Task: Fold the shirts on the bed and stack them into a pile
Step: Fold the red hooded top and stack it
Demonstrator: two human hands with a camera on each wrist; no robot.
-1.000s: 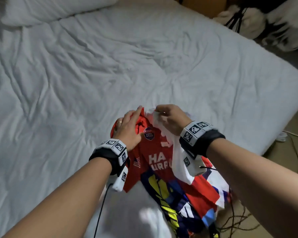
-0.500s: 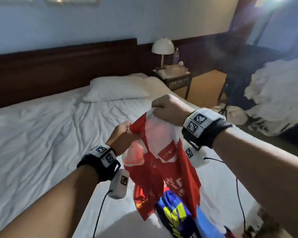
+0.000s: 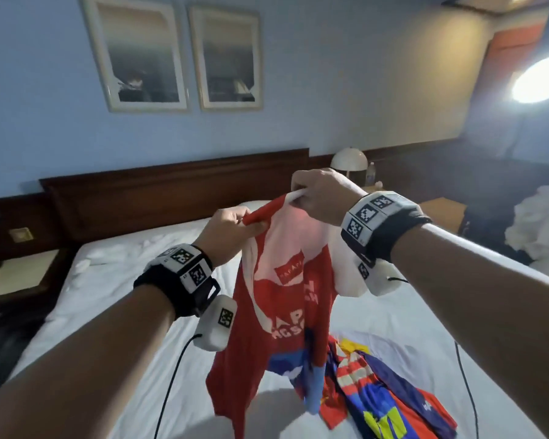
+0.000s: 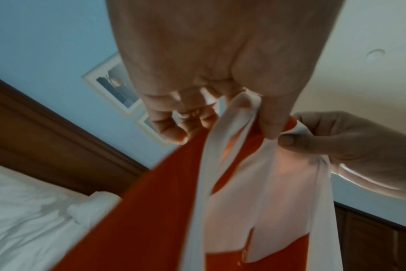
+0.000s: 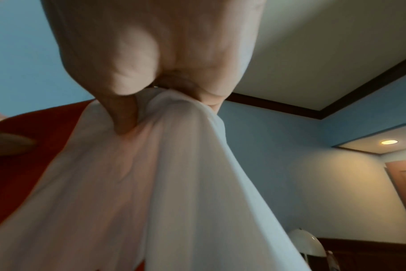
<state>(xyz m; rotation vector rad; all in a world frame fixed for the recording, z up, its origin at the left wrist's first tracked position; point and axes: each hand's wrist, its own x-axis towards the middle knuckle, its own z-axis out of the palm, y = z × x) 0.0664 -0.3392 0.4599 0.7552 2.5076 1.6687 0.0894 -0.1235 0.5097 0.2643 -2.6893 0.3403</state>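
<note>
Lifted since a second ago, the red and white shirt (image 3: 282, 299) now hangs in the air above the bed (image 3: 114, 305), its hem off the sheet. Both hands pinch its top edge: the left hand (image 3: 227, 236) grips red fabric, the right hand (image 3: 322, 198) the white collar. More shirts (image 3: 377, 391) lie crumpled near the bed's near edge.

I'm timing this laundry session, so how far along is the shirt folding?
Nothing looks done yet: no folded pile shows on the bed. In hand: the left hand and right hand grip the top edge of the red and white shirt, which hangs unfolded above the sheet. Left: fold it, then the crumpled blue, red and yellow shirts lying on the bed, and stack them.
</note>
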